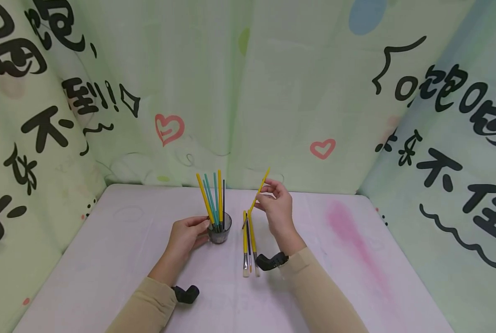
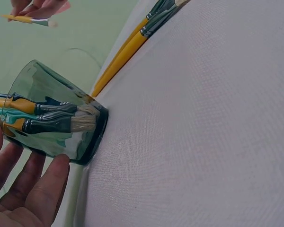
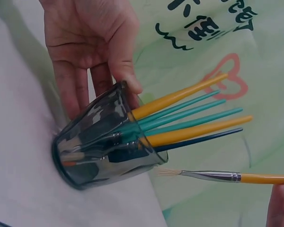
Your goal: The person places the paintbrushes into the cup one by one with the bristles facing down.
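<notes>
A smoky glass cup [image 1: 219,237] stands upright on the table, holding several yellow, teal and dark paintbrushes [image 3: 184,113], bristles down. My left hand [image 1: 185,238] grips it from the left, thumb by the rim and fingers along the side [image 2: 47,184]. To the right of the cup, my right hand [image 1: 278,208] pinches a yellow paintbrush [image 1: 265,176] by its handle. This brush tilts with its bristles low; in the right wrist view its metal ferrule [image 3: 213,176] and bristles show near the cup's rim.
Between the cup and my right forearm lie a few more paintbrushes [image 1: 252,236], bristles towards me. A pale cloth with a pink stain [image 1: 352,231] covers the table [image 1: 127,259]. Printed curtains [image 1: 273,92] hang behind and at both sides.
</notes>
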Tool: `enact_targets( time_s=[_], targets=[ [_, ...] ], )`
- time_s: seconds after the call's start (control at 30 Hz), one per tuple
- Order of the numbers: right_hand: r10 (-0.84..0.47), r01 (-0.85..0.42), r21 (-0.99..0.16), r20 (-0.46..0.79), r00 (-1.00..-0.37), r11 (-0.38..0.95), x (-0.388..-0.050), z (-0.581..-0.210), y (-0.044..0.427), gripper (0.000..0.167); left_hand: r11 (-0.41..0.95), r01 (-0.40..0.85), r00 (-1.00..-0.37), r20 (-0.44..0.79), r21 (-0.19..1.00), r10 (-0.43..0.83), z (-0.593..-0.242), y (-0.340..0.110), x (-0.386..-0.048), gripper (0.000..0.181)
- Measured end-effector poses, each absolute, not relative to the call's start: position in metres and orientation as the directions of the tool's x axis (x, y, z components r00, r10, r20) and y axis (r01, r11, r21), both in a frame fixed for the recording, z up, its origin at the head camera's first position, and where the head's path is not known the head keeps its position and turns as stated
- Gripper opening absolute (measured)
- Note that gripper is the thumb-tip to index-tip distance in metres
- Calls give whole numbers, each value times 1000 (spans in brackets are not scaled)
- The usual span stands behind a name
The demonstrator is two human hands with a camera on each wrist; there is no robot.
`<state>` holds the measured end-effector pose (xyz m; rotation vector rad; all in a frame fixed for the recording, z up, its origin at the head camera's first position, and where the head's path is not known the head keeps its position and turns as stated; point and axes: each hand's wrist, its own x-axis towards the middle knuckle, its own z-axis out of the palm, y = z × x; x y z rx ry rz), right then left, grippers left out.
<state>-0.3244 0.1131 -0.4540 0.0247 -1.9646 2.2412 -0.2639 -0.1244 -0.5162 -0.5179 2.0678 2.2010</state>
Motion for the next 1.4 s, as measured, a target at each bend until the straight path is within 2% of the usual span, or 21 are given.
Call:
enact_targets(
  time_s=[0.2, 0.4, 1.1, 1.4],
  targets=[
    [115, -187, -952, 164, -980, -242, -323, -444, 101, 47, -86, -282, -940, -293, 956, -173, -517, -124, -264, 31],
    [113, -214, -936, 190, -975, -278, -324, -442, 86, 48, -84, -292, -936, -302, 953, -181, -517, -124, -264, 31],
    [11, -210, -978, 210, -978, 5, -326, -478, 59, 44, -96, -275, -941, -288, 957, -177, -518, -125, -262, 31],
    [-16, -206, -976, 206, -978, 66, -328, -490, 53, 47, -95, -267, -944, -281, 959, -176, -519, -125, -263, 31]
  ],
)
